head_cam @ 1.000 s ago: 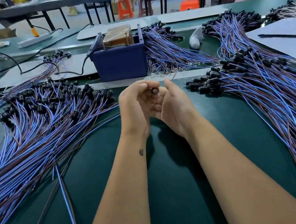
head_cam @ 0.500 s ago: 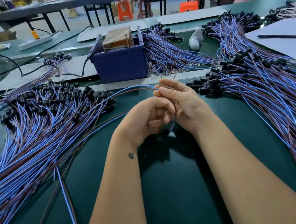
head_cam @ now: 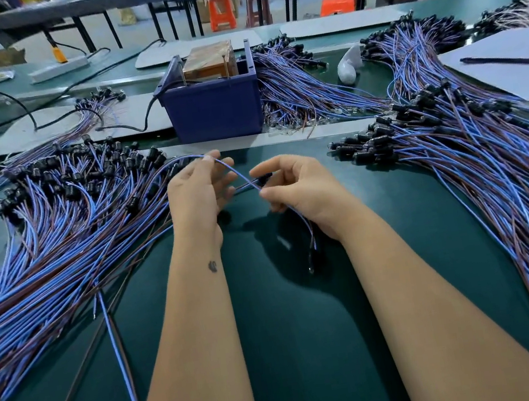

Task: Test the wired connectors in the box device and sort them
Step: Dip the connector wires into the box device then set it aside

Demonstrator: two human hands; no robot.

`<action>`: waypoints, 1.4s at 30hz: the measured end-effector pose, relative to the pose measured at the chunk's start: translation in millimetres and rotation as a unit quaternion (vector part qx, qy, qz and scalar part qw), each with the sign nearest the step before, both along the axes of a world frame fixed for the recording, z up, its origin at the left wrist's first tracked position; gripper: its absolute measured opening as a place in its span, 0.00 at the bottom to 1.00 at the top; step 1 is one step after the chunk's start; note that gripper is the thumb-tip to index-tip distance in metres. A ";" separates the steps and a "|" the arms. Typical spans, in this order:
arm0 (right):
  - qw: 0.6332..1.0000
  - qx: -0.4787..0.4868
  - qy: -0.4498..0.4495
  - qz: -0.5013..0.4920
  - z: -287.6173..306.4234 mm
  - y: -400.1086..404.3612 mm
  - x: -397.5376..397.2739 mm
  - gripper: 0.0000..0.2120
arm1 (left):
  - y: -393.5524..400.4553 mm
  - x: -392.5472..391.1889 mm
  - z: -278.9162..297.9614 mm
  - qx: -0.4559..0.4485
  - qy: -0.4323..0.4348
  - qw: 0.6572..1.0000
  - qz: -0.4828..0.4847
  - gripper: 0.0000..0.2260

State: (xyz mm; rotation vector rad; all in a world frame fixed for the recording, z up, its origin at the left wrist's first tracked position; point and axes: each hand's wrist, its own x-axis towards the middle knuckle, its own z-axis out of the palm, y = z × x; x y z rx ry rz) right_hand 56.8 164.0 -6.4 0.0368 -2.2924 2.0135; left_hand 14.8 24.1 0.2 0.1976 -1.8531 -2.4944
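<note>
Right fingers: thumb and forefinger of the right hand point(head_cam: 303, 190) pinch the held wire point(head_cam: 242, 177) at frame centre; other fingers loosely curled.
Left fingers: left hand point(head_cam: 198, 193) holds the same wire higher up, fingertips closed on it at about centre, just above the right hand; exact finger contact partly hidden.
Held wire, position: one blue-and-brown lead lifted off the green mat point(head_cam: 294, 334), arcing from the left pile point(head_cam: 63, 232) over the left fingers, through the right pinch, then hanging under the right wrist.
Long axis: runs upper left to lower right across centre frame; tail drops nearly straight down.
Pointing: a dark tip at the lower end points toward the bottom of the frame; whether it is the connector or bare strands, cannot tell (blurred).
Box device: blue box point(head_cam: 213, 104) upper centre, well apart from both hands, with a brown block inside.
Step, judged: single lead being separated for testing.
Technique note: keep the pinch near the end to be inserted, slide the left hand to free the lead from neighbours, present it squarely to the box.
Sorting: right pile point(head_cam: 493, 164) lies at the right of the frame; which pile is tested, cannot tell.
</note>
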 end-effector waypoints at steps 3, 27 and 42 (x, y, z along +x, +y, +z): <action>0.998 0.056 -0.014 0.034 1.2 -2.6 2.2 0.12 | -0.1 1.7 1.4 0.011 0.025 1.000 0.010 0.09; 0.992 -0.071 0.011 -0.100 -0.3 -9.0 -2.2 0.08 | 30.1 9.8 -3.7 -0.069 0.014 0.996 -0.048 0.08; 0.989 -0.062 0.001 -0.131 -1.1 -6.1 -4.8 0.07 | 10.1 0.1 -6.4 -0.079 0.026 0.991 0.101 0.08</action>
